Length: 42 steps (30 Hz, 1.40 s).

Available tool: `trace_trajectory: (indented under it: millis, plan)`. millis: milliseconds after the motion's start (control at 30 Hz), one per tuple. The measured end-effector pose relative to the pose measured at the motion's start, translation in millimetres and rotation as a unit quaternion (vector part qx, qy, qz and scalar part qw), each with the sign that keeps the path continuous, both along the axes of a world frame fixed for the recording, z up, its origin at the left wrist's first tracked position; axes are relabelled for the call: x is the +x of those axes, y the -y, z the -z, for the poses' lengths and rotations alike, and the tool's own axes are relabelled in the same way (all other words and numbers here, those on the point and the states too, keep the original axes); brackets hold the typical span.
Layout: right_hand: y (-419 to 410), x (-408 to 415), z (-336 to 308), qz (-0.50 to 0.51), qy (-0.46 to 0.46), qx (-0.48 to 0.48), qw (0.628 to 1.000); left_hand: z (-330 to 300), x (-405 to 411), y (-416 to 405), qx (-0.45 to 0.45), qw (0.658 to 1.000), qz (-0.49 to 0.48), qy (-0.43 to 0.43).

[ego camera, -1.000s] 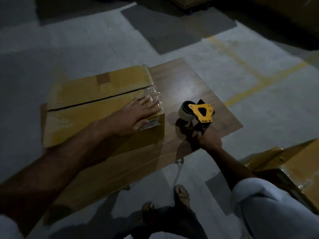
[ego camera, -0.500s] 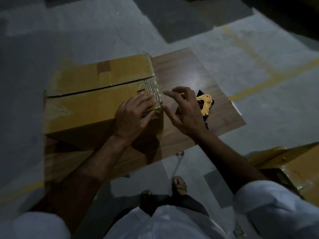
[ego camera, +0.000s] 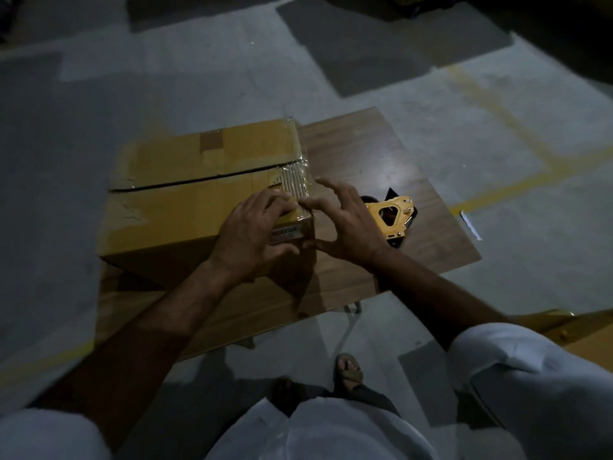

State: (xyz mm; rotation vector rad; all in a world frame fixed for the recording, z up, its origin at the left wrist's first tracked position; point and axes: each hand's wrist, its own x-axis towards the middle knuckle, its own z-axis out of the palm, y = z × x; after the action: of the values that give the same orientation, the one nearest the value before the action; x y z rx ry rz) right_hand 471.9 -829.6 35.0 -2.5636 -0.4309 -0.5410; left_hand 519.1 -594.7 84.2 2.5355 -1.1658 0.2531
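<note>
Box [ego camera: 185, 207] corner lies under my left hand [ego camera: 252, 230], fingers pressing the tape [ego camera: 295, 177]; my right hand [ego camera: 348, 224] touches its edge, fingers spread.

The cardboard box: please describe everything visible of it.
The cardboard box, brown, lies on the wooden table. Its top flaps meet at a dark seam, with wrinkled clear tape at the right end. A white label sits on the near side. The left hand and right hand touch that taped corner.

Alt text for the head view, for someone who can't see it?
The left hand and right hand touch the taped corner of a cardboard box on a wooden table. A yellow tape dispenser lies beside the right hand.
</note>
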Motion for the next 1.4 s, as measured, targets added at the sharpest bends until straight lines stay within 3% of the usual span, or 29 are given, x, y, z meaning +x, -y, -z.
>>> trace_trajectory:
  millis: [167, 333, 467, 633, 867, 1133, 1267, 1400]
  plan:
    - [9.1, 16.7, -13.4, -0.037, 0.06, -0.007, 0.998, 0.5, 16.0, 0.1, -0.028, 0.999, 0.008, 0.041]
    - [-6.4, 10.5, 9.1, -0.011, 0.028, 0.031, 0.999, 16.3, 8.2, 3.1, 0.02, 0.994, -0.007, 0.107]
    - [-4.0, 11.3, 3.2, -0.021, 0.003, 0.021, 1.0, 10.7, 5.9, 4.1, 0.034, 0.997, -0.016, 0.071]
    - [17.3, 27.3, -10.3, -0.103, 0.054, -0.029, 0.993, 0.8, 12.0, 2.3, 0.0, 0.999, -0.003, 0.042]
    - [9.1, 22.0, 0.0, -0.091, 0.016, -0.03, 0.995, 2.0, -0.3, 23.2, 0.047, 0.995, -0.077, 0.047]
    - [7.2, 18.1, -8.4, -0.094, 0.033, -0.052, 0.994, -17.3, 6.6, -1.1, 0.103, 0.994, 0.015, 0.023]
    - [-8.8, -0.3, 7.4, -0.086, 0.066, -0.01, 0.994, -16.6, 1.2, -23.9, 0.063, 0.996, 0.059, 0.0]
    - [-14.5, 2.5, 18.2, -0.064, 0.078, -0.012, 0.995, -1.3, -12.7, -11.6, 0.033, 0.999, -0.023, 0.027]
